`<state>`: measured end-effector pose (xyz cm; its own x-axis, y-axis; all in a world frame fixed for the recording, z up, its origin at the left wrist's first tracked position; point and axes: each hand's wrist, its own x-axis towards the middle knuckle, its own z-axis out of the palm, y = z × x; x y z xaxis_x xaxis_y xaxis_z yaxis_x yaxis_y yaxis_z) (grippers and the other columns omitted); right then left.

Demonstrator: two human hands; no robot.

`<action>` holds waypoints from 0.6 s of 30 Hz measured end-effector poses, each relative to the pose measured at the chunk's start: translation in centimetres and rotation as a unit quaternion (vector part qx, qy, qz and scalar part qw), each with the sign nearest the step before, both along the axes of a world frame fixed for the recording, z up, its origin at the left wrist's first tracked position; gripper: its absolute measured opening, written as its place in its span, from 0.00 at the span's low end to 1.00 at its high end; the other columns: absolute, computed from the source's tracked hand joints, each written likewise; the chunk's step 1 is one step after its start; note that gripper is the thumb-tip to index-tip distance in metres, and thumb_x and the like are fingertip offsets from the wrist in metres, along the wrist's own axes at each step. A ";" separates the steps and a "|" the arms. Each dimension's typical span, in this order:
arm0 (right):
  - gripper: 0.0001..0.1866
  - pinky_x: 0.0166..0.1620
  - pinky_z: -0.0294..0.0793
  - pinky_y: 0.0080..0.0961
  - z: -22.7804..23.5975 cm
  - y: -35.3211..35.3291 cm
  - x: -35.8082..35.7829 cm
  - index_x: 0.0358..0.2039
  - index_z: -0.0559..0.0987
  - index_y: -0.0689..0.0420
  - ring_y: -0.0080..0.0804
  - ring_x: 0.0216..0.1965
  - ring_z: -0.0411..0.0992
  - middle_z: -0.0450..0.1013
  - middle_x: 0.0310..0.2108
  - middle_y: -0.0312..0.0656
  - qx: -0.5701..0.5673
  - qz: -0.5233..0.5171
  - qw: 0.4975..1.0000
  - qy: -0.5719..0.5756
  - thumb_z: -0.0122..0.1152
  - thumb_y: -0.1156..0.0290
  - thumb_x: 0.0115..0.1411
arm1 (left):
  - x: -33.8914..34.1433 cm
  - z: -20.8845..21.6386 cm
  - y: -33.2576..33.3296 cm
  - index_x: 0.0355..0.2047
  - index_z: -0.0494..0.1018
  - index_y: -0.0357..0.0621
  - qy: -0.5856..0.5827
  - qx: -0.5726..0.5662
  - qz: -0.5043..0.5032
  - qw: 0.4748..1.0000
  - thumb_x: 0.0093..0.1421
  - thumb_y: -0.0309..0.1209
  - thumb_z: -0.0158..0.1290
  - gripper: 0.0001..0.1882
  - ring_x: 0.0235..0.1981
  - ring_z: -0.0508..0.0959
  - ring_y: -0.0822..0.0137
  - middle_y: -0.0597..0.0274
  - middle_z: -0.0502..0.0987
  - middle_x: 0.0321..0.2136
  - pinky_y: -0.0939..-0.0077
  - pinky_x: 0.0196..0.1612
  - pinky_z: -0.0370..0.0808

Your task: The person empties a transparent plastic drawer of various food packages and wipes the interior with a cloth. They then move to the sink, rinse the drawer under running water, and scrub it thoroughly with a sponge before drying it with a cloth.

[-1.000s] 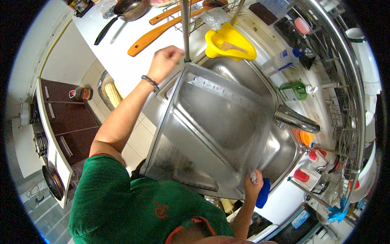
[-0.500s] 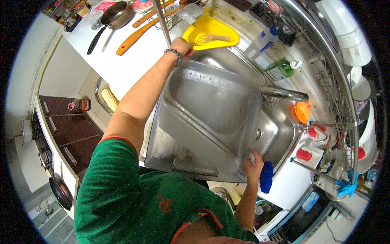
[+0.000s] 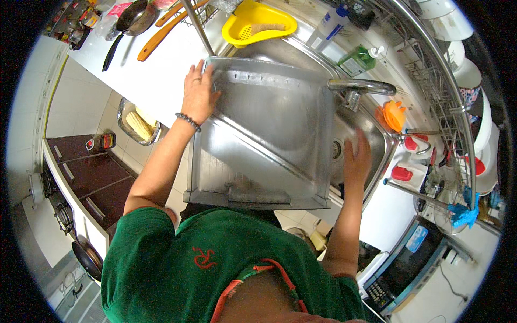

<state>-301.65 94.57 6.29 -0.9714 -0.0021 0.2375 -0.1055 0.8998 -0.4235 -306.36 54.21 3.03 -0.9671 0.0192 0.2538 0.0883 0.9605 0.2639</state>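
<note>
A clear plastic drawer [image 3: 269, 137] with a grey front edge lies tilted over the steel sink [image 3: 371, 129], its near side close to my body. My left hand [image 3: 198, 96], with a dark bead bracelet at its wrist, rests at the drawer's left rim. Its fingers are stretched out and the thumb reaches inward over the edge. On the other side, my right hand [image 3: 357, 159] is raised just beyond the drawer's right wall, above the sink. It is smeared by motion, but thumb and fingers look apart and I see nothing in them. A faucet [image 3: 363, 86] reaches over the drawer's far right corner.
A yellow strainer [image 3: 237, 32] holding a brownish piece stands at the sink's far edge. Behind it are a green soap bottle [image 3: 358, 61] and a wire rack [image 3: 439, 86]. A pan [image 3: 134, 19] and wooden utensils [image 3: 161, 37] lie far left. Corn [image 3: 139, 126] sits in a tray.
My left hand has come nearer from the drawer's far left corner, its fingers now spread. My right hand has moved up and right. The blue cloth beside it no longer shows.
</note>
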 end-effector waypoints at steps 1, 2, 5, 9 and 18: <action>0.25 0.52 0.64 0.37 0.7 -1.3 -2.6 0.54 0.65 0.54 0.48 0.51 0.65 0.69 0.47 0.50 -0.010 0.031 0.999 0.006 0.53 0.67 0.56 | 1.4 -0.6 -0.3 0.57 0.53 0.39 -0.018 0.026 0.025 0.999 0.45 0.23 0.57 0.38 0.59 0.54 0.43 0.41 0.51 0.58 0.57 0.60 0.54; 0.26 0.51 0.66 0.38 0.0 -1.8 -4.9 0.56 0.62 0.53 0.48 0.49 0.66 0.69 0.46 0.50 -0.003 0.034 0.999 -0.014 0.52 0.68 0.56 | 2.4 -1.2 -0.4 0.57 0.52 0.39 -0.034 0.052 0.049 0.997 0.45 0.23 0.57 0.39 0.58 0.54 0.44 0.40 0.50 0.58 0.59 0.60 0.54; 0.27 0.48 0.68 0.40 -1.9 -2.6 -8.8 0.56 0.61 0.51 0.50 0.46 0.69 0.70 0.45 0.51 0.053 0.025 0.993 -0.105 0.51 0.71 0.55 | 4.3 -2.0 -0.7 0.58 0.51 0.38 -0.057 0.121 0.060 0.989 0.44 0.19 0.57 0.41 0.59 0.53 0.42 0.38 0.48 0.59 0.63 0.60 0.55; 0.26 0.44 0.69 0.43 -3.4 -2.0 -8.8 0.54 0.64 0.51 0.52 0.41 0.70 0.70 0.42 0.54 0.086 0.029 0.985 -0.148 0.51 0.74 0.53 | 4.7 -0.8 0.0 0.57 0.53 0.38 -0.021 0.050 0.064 0.996 0.42 0.16 0.51 0.38 0.58 0.53 0.39 0.36 0.50 0.58 0.57 0.60 0.54; 0.19 0.43 0.70 0.39 -4.4 -0.7 -6.8 0.48 0.70 0.52 0.49 0.40 0.71 0.71 0.42 0.52 0.040 0.064 0.997 0.013 0.53 0.70 0.54 | -1.7 -1.4 13.4 0.43 0.71 0.38 -0.149 0.410 -0.111 0.893 0.49 0.23 0.54 0.18 0.36 0.75 0.62 0.53 0.75 0.35 0.72 0.40 0.73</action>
